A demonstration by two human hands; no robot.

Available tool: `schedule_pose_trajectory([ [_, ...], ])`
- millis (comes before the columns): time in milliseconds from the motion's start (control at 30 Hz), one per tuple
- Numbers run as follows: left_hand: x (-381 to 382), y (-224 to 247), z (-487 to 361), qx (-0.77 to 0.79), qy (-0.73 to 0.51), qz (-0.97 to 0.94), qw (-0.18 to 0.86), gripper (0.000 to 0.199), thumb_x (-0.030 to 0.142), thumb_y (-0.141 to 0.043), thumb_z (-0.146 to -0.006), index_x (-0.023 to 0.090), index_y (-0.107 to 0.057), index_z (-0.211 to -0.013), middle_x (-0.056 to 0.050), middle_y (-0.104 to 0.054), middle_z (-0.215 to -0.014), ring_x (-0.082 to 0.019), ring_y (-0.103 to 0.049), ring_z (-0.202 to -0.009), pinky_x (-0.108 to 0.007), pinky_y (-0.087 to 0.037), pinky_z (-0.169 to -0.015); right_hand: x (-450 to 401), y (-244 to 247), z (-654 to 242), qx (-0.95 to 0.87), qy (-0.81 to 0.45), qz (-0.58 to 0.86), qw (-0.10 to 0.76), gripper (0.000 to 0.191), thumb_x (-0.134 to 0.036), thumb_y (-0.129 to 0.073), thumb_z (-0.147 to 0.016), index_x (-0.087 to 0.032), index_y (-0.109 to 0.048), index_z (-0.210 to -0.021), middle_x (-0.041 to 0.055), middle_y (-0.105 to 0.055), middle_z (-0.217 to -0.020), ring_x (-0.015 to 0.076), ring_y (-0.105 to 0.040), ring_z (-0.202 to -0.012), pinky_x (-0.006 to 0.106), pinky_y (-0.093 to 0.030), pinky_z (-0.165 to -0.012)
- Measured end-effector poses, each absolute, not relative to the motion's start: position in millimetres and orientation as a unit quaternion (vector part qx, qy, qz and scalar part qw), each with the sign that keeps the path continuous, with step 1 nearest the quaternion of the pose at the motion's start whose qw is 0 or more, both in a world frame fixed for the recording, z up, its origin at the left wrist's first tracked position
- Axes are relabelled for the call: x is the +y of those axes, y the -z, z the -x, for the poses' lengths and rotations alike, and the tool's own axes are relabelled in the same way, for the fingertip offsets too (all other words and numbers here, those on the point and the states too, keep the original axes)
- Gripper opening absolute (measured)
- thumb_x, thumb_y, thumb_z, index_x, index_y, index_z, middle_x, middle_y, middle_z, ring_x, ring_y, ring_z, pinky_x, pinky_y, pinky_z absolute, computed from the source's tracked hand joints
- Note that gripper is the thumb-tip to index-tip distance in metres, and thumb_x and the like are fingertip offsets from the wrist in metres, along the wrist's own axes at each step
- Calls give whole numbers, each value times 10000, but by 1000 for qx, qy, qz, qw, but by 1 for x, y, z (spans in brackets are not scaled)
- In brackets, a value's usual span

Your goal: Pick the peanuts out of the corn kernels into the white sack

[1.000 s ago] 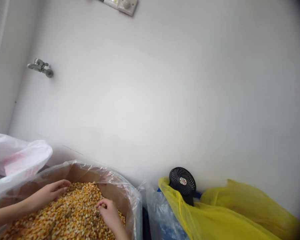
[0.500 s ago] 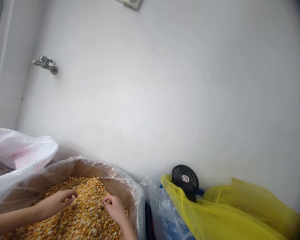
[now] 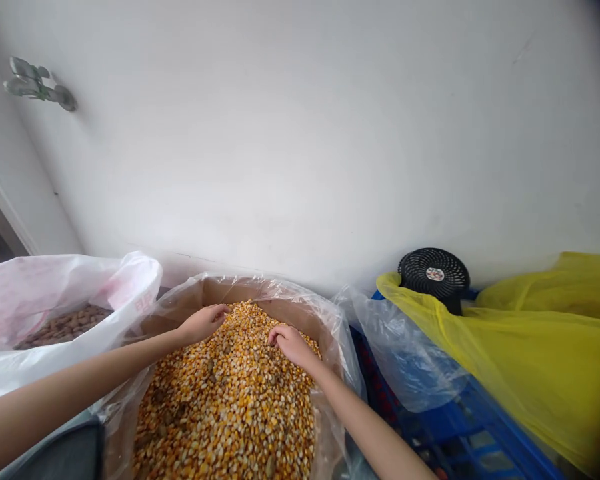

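White wall (image 3: 300, 147) as backdrop, lit softly, filling the upper part of the head view.

Main item: yellow-orange maize kernels (image 3: 240, 407), loose, heaped inside a brown-sided container (image 3: 230, 291) low in the view. Darker lumps are mixed among them; identity not resolved.

Hands: 2, bare, at the far part of the heap. Left hand (image 3: 203, 324) at its left edge, palm side down, fingers loosely bent; the full opening and any hold are hidden. Right hand (image 3: 293, 345) over the right side, fingers curled inward with the thumb close by; cannot tell whether a kernel is pinched there.

Step in hand (judgement): handling at the kernel surface with the fingertips, 1 hand on each side. Next move, judged from this pose, calls for light finger control and wrists kept off the clear plastic liner (image 3: 347, 350) around the rim.

Farther out, left: white bag (image 3: 145, 277) holding reddish-brown pieces (image 3: 70, 325). Right: crumpled clear plastic (image 3: 410, 353) over a blue crate (image 3: 445, 427), then yellow mesh (image 3: 530, 360) with 1 black fan (image 3: 433, 272) beside it. Upper left: 1 metal tap (image 3: 40, 85) on the wall.
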State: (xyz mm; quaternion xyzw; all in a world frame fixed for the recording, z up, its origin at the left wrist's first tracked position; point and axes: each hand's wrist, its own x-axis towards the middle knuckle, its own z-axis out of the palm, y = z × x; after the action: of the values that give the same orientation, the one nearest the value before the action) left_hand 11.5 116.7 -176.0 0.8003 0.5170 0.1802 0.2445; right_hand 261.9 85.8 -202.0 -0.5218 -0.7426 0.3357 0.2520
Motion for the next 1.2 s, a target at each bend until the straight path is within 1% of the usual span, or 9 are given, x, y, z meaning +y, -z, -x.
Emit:
schedule_pose_trajectory([
  [100,121,201,-14,505,-202,-797,263,354,359,-330,-778,165,-534,-993,-66,-594,-967,-189,-538,-853,-298,-402,-780,86,204,-252,-728,-317,551,255,223,-169,-353,-746,-156,-557,-658,18,-572,-672,130,-512,-656,242,-369,-637],
  [200,117,225,-13,510,-253,-769,290,334,348,-328,-789,162,-524,-986,-63,-583,-988,-177,-525,-890,-290,-394,-819,86,211,-244,-732,-303,557,249,204,-250,-370,-780,-166,-551,-740,15,-575,-698,133,-512,-667,241,-360,-628],
  [400,103,225,-5,522,-279,-757,276,341,384,-301,-817,170,-496,-999,-56,-541,-985,-163,-503,-895,-281,-380,-830,86,222,-247,-742,-268,572,223,174,-199,-396,-764,-185,-545,-852,20,-587,-774,137,-521,-707,248,-359,-660],
  [633,80,220,-14,409,-148,-877,205,363,453,-298,-819,217,-504,-1002,-48,-520,-983,-173,-499,-882,-282,-385,-779,70,214,-246,-788,-317,500,171,236,-347,-431,-789,-186,-560,-905,12,-586,-754,123,-516,-672,229,-358,-613],
  [800,82,221,-11,430,-133,-870,199,347,454,-311,-816,190,-516,-906,-46,-550,-912,-166,-510,-820,-265,-389,-730,64,216,-242,-807,-287,493,153,251,-362,-474,-768,-186,-567,-921,4,-570,-714,113,-495,-638,226,-352,-602],
  [933,83,219,-7,427,-128,-874,194,337,444,-315,-816,192,-529,-878,-39,-557,-875,-164,-510,-794,-269,-380,-724,64,215,-239,-806,-293,489,161,221,-352,-496,-747,-170,-579,-839,5,-559,-711,108,-477,-628,227,-348,-598],
  [1000,83,220,-6,422,-151,-868,214,337,444,-322,-812,191,-536,-869,-39,-541,-883,-156,-505,-797,-261,-382,-726,64,213,-239,-792,-326,486,176,199,-341,-516,-727,-163,-582,-785,7,-561,-727,109,-473,-641,230,-345,-607],
  [1100,87,223,-4,421,-217,-840,265,340,459,-354,-794,183,-544,-856,-46,-500,-929,-155,-487,-862,-259,-376,-783,68,210,-241,-716,-434,498,225,167,-307,-562,-677,-157,-585,-747,-1,-550,-704,102,-464,-620,228,-339,-597],
  [1200,94,227,-3,453,-289,-777,329,348,487,-413,-752,173,-546,-823,-48,-498,-933,-165,-482,-886,-282,-364,-821,73,208,-248,-515,-602,516,325,148,-258,-597,-616,-159,-559,-718,-22,-507,-635,83,-437,-535,209,-318,-514],
])
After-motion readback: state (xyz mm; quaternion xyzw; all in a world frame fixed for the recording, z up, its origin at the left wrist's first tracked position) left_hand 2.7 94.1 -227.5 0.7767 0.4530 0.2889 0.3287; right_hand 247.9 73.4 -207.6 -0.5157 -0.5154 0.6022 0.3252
